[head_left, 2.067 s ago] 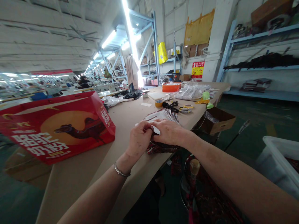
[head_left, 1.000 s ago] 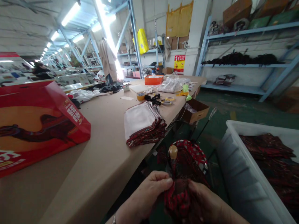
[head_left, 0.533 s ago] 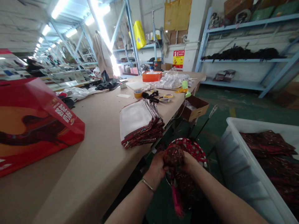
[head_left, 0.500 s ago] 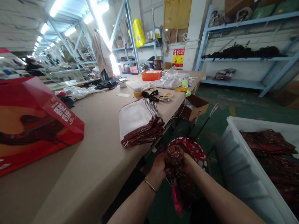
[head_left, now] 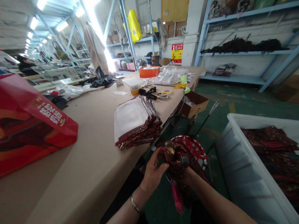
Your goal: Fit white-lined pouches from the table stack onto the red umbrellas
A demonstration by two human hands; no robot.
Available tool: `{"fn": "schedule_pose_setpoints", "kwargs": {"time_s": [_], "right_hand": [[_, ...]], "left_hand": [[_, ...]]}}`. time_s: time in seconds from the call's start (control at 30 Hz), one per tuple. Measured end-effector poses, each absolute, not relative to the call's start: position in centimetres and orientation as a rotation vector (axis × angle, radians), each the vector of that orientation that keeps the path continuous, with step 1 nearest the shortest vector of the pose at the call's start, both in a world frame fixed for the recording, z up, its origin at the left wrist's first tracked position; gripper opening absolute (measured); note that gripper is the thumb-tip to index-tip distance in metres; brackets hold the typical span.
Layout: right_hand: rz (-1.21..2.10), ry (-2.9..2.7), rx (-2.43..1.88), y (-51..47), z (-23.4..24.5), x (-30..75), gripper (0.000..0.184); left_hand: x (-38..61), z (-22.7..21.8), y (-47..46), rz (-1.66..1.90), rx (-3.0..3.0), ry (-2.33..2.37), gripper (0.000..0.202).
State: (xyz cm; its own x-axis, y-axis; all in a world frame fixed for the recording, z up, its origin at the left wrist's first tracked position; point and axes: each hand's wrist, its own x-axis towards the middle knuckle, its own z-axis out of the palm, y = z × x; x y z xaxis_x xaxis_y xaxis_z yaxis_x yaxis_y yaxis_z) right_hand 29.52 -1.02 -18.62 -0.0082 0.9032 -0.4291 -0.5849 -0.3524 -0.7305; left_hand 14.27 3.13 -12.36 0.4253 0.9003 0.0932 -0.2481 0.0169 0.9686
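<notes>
A bunched piece of dark red patterned cloth (head_left: 175, 158) is held low beside the table's edge, a pale patch showing in its fold. My right hand (head_left: 185, 175) grips it from the right, its fingers mostly hidden by the cloth. On the other side, my left hand (head_left: 153, 171), with a bracelet at the wrist, has thumb and fingers apart, fingertips at the cloth's left edge. Below hangs a pink tassel (head_left: 177, 197). Behind the cloth stands a round stool seat (head_left: 198, 149) with red-and-white covering. A stack of folded patterned cloths (head_left: 134, 118), white side up, lies on the table.
The brown-covered table (head_left: 93, 124) carries a red bag (head_left: 46, 124), yellow tape (head_left: 135, 90), scissors (head_left: 163, 95) and an orange box (head_left: 149, 72). A white bin (head_left: 243, 161) with patterned cloths stands at right. A cardboard box (head_left: 195, 105) sits beside the table.
My left hand has loosened, its thumb and fingers spreading away from the cloth. The bunched cloth has opened at the top, and the view has shifted slightly.
</notes>
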Motion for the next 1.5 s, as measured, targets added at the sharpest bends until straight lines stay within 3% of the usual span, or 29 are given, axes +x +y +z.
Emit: {"fn": "schedule_pose_setpoints", "kwargs": {"time_s": [0.1, 0.17, 0.3, 0.5, 0.57, 0.6, 0.7, 0.8, 0.93, 1.07, 1.17, 1.27, 1.43, 1.5], "right_hand": [[1.673, -0.35, -1.0, -0.9, -15.8, 29.3, 0.019], [1.688, -0.319, -0.909, -0.7, -14.0, 29.2, 0.017], [1.7, -0.263, -0.797, -0.4, -13.9, 29.4, 0.02], [1.421, -0.324, -1.404, -1.9, -20.3, 31.6, 0.02], [1.326, -0.393, -1.424, -2.6, -20.2, 32.3, 0.021], [1.279, -0.484, -1.406, -2.8, -19.5, 32.5, 0.03], [1.186, -0.901, -1.276, -2.8, -16.4, 32.4, 0.057], [1.224, -1.125, -1.138, -1.3, -12.8, 31.9, 0.04], [1.118, -0.905, -1.011, 1.2, -6.1, 32.4, 0.024], [0.881, -0.674, -0.993, 1.5, 2.9, 34.1, 0.02], [0.881, -0.715, -1.177, 1.0, 5.6, 36.0, 0.019], [0.895, -0.886, -1.443, 0.8, 0.7, 38.3, 0.021], [0.649, -1.184, -1.967, -1.2, -17.0, 40.9, 0.034], [0.655, -1.229, -2.072, -2.2, -21.8, 41.3, 0.043]], "left_hand": [[14.7, -8.4, 4.0, 1.046, 1.365, 0.797, 0.015], [14.6, -6.1, 4.4, 1.117, 1.437, 0.825, 0.003], [13.4, -5.6, 4.7, 1.282, 1.309, 0.858, 0.009], [9.8, -12.1, 4.1, 1.192, 1.11, 1.138, 0.022], [8.6, -11.9, 3.8, 1.135, 1.165, 1.179, 0.02], [8.3, -11.0, 3.7, 1.124, 1.209, 1.181, 0.018], [8.6, -6.5, 3.7, 1.137, 1.38, 1.103, 0.01], [10.0, -1.6, 3.7, 1.184, 1.552, 0.958, 0.008], [10.0, 2.2, 4.6, 1.281, 1.651, 0.885, 0.013], [6.6, 2.8, 7.1, 1.459, 1.751, 1.099, 0.017], [4.2, 1.8, 9.4, 1.368, 1.978, 1.3, 0.013], [3.5, 0.3, 11.2, 1.196, 2.28, 1.28, 0.017], [4.2, -0.7, 12.5, 0.919, 2.68, 1.235, 0.02], [4.4, -0.3, 12.6, 0.782, 2.788, 1.246, 0.019]]}}
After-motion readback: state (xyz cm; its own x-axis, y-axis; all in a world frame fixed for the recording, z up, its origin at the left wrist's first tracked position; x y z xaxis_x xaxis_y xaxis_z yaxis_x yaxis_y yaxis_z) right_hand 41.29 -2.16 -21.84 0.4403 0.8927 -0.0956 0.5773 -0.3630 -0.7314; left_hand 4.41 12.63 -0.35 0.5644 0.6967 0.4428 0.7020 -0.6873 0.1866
